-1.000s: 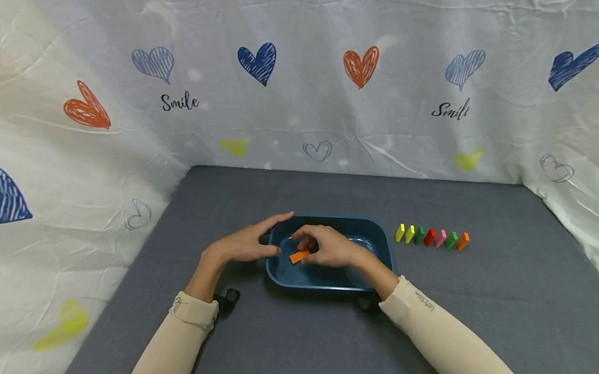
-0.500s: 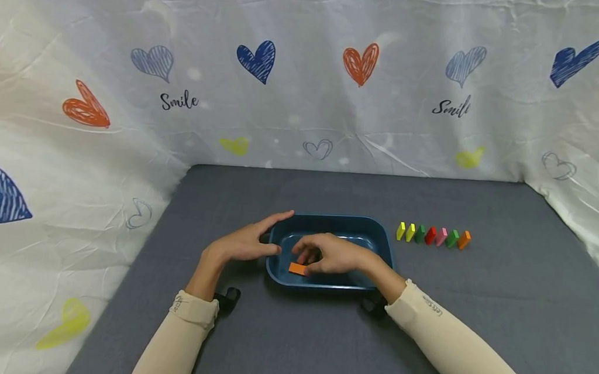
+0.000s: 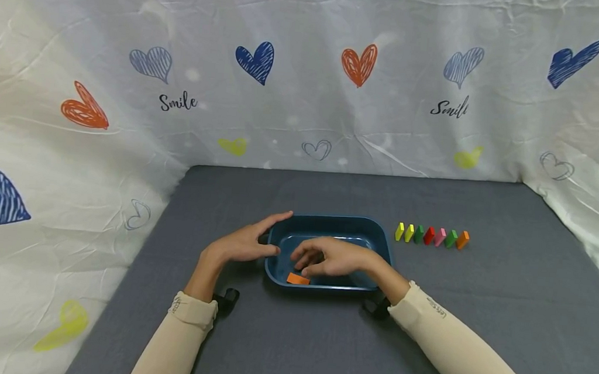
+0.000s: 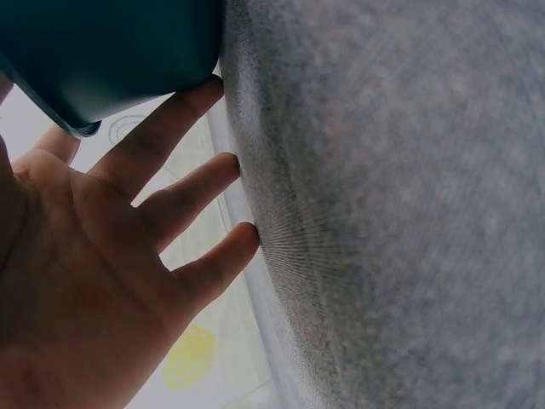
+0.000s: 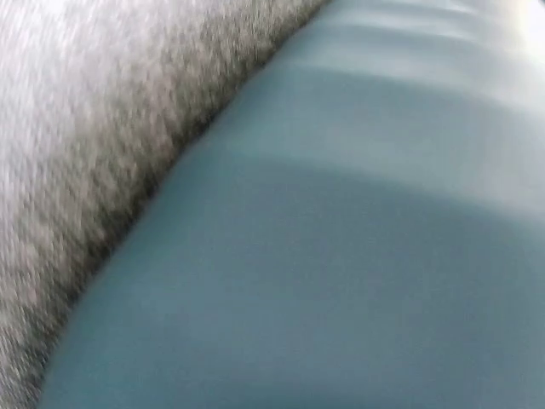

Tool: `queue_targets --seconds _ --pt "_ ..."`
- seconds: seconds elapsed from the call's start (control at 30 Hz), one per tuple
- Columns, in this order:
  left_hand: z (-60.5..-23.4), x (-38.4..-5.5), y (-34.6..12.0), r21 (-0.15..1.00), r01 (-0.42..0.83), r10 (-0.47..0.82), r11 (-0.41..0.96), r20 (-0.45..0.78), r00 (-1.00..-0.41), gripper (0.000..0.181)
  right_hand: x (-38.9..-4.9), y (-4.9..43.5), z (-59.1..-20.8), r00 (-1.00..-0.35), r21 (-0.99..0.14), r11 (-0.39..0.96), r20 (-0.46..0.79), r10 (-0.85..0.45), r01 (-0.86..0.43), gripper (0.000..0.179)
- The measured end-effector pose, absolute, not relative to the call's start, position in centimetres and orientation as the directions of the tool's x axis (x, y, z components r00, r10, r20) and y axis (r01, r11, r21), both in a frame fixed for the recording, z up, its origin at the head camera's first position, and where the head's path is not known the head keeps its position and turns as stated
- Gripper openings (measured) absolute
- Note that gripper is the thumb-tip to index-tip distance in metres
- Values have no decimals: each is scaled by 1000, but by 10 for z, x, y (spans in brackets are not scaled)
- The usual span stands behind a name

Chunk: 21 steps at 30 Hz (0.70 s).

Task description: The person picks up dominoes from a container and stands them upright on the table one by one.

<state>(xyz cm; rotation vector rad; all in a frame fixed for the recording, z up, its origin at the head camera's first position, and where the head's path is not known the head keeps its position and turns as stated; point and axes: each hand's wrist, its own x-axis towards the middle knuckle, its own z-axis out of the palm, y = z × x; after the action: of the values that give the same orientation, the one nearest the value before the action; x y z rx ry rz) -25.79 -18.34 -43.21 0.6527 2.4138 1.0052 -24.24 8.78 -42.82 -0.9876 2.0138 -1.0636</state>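
Note:
A dark blue rectangular tray (image 3: 325,287) stands on the grey cloth. My left hand (image 3: 244,243) is spread at its left end, thumb over the rim. In the left wrist view, the left hand's fingers (image 4: 192,183) are straight, with fingertips at the cloth and one under the tray's wall (image 4: 128,51). Inside the tray, an orange domino-like block (image 3: 298,279) lies by the near wall. My right hand (image 3: 333,256) hovers inside over the tray, fingers loosely bent and apart, its thumb tip just above the block. Only the tray's side (image 5: 324,273) fills the right wrist view; that hand is hidden there.
Right of the tray, several small blocks stand upright in a spaced row, from a yellow block (image 3: 399,232) through a red block (image 3: 429,236) to an orange block (image 3: 462,240). A white curtain (image 3: 305,111) with printed hearts rises behind the table and at both sides.
The orange block has shifted toward the tray's near wall. My right hand has moved slightly nearer with it, and its thumb has come away from the block. The left hand stays put.

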Motion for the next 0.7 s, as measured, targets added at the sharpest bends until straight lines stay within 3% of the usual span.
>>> queue_targets --seconds 0.4,0.7 --pt "-433 -258 -183 740 266 582 618 -204 -787 81 -242 89 -430 -450 -888 384 -245 -859 -251 43" --pt "-431 -258 -183 738 271 585 618 -202 -785 81 -240 89 -432 -349 -913 359 -277 -895 -194 50"
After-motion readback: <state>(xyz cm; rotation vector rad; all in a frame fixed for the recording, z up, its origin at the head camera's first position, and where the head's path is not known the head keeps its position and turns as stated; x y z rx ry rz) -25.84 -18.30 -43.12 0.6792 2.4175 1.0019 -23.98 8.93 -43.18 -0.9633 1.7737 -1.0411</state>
